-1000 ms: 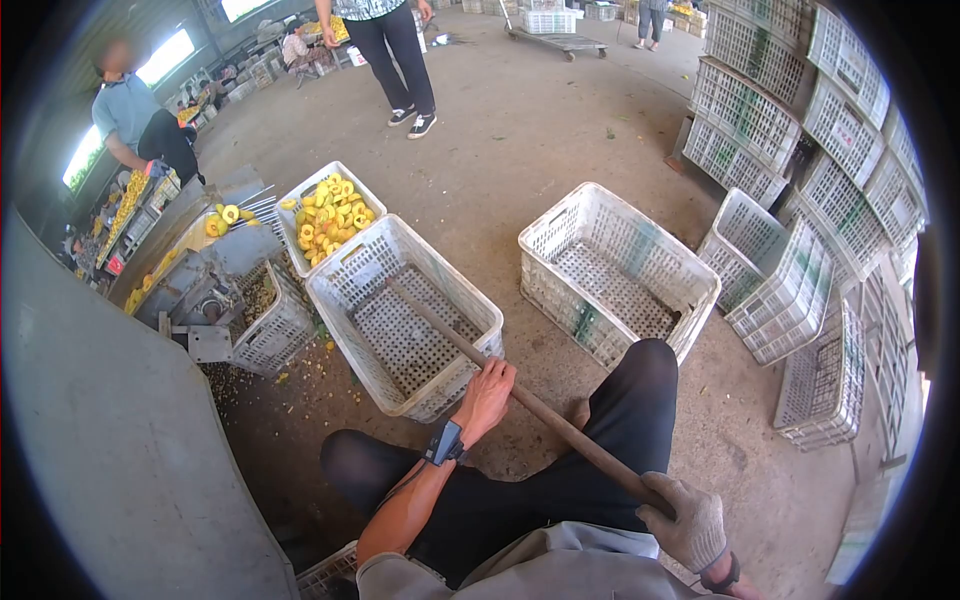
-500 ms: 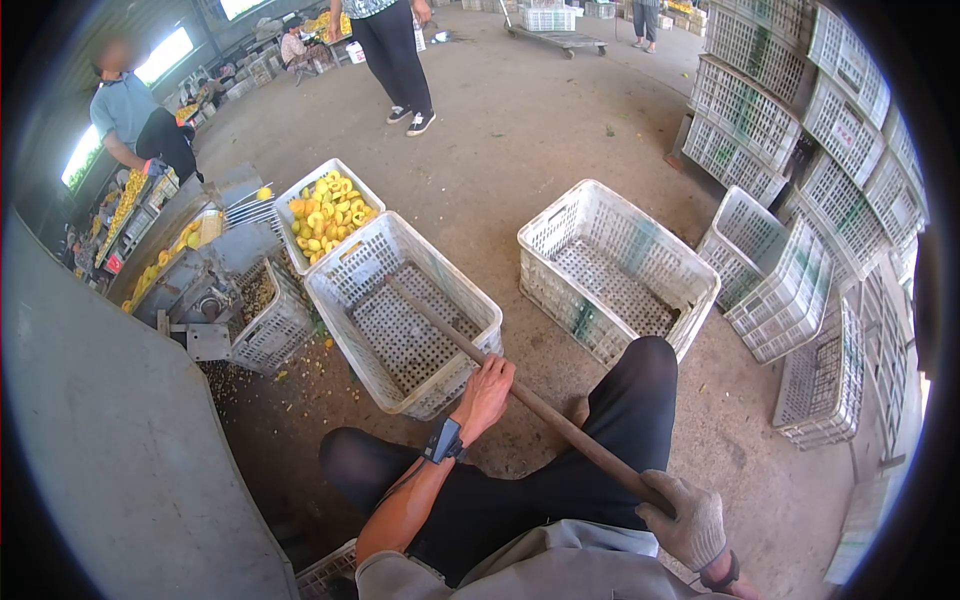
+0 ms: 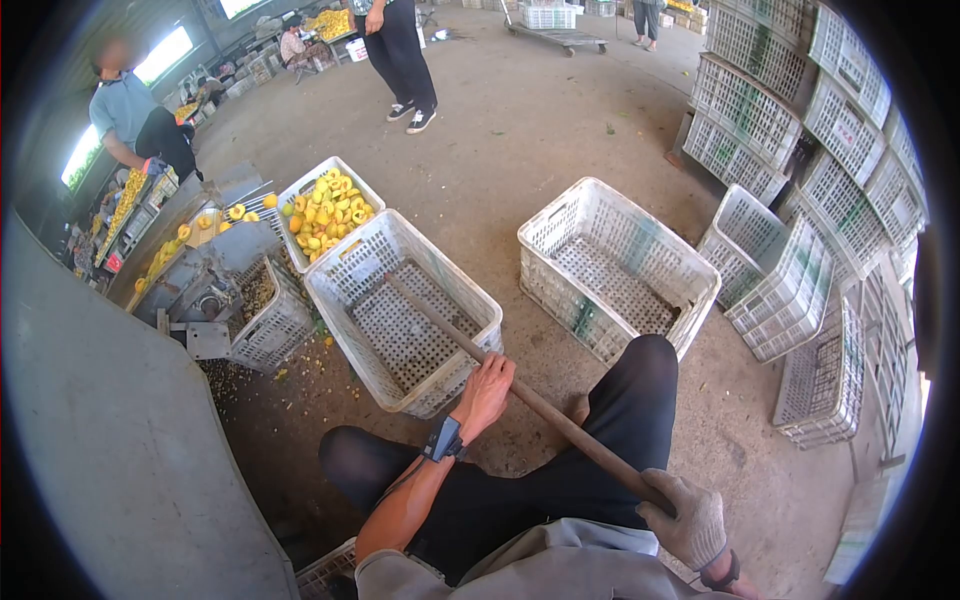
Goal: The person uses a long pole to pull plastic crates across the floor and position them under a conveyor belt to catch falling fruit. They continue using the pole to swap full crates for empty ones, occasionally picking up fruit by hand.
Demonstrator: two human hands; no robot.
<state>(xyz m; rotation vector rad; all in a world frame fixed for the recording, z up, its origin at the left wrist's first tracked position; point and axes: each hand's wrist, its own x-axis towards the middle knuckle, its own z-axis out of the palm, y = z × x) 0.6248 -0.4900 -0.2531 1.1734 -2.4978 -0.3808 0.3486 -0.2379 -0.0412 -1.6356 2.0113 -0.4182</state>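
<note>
A long wooden stick [image 3: 585,442] slants across my lap, its far end resting inside a white plastic crate [image 3: 440,388] in front of me. My left hand [image 3: 485,393] is bare, wears a device on the wrist, and wraps round the stick near the crate's front rim. At the lower right, my right hand [image 3: 688,518], in a pale knitted glove, grips the near end of the stick. Behind that crate stands another white crate [image 3: 366,188] heaped with yellow-orange fruit halves [image 3: 328,212].
On the left a metal machine [image 3: 245,250] carries fruit pieces toward a wire rack; a crate of pits [image 3: 275,335] sits below. Another crate [image 3: 570,310] is at right, near tall crate stacks [image 3: 745,115]. A worker [image 3: 130,115] and a standing person [image 3: 395,60] are beyond.
More fruit pieces now lie at the machine's rack end. The standing person's hand and body have shifted slightly. My hands and the stick are practically unmoved.
</note>
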